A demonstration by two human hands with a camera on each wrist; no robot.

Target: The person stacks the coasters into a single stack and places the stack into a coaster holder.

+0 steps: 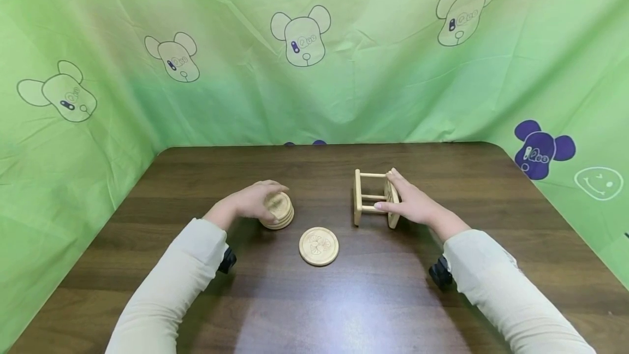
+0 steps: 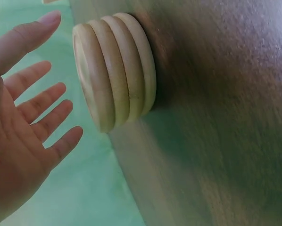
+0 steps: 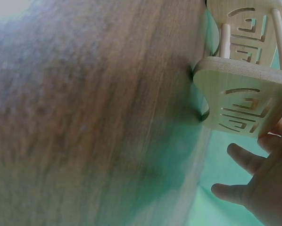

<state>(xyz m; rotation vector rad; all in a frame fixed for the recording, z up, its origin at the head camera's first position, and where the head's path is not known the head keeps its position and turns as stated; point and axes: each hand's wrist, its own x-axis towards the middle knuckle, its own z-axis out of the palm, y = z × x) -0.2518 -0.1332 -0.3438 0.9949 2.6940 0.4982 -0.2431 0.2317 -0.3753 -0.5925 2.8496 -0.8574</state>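
L hand (image 1: 251, 201), fingers spread, by coaster stack (image 1: 280, 209) twd far-L corner of tbl (image 1: 314, 299). R hand (image 1: 411, 202) grips wood rack (image 1: 373, 198) twd far-R corner.

The head view is bright and crisp, its green curtain (image 1: 304, 94) evenly lit. Whitish glare spreads over the wooden tabletop (image 1: 339, 299) near the bottom edge, and soft shadows fall beside the left sleeve (image 1: 169, 283) and right sleeve (image 1: 501, 283). Both wrist views look hazy, with smeared wood grain and a bright upper corner. Dark shadow hugs the coaster stack (image 2: 115, 73); cutouts on the coaster rack (image 3: 240, 84) look soft.
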